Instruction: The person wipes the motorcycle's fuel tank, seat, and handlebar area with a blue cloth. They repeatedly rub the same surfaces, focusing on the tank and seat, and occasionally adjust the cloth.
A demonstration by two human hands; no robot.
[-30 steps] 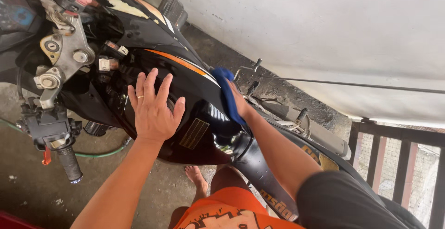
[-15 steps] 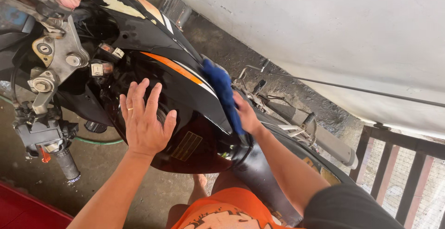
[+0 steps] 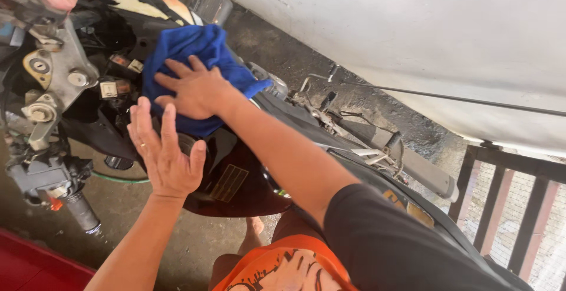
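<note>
Right hand (image 3: 197,91) — I am pressing it flat, fingers spread, on the blue cloth (image 3: 188,55) atop the black fuel tank (image 3: 236,173); left hand (image 3: 165,155) is bracing, unclenched, just below. Wiping seemingly midway — lower tank remaining.

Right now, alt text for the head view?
Seen from above, the right hand presses a blue cloth flat on a black motorcycle tank, while the left hand rests open on the tank beside it. Handlebar grip at left, white wall beyond.
</note>
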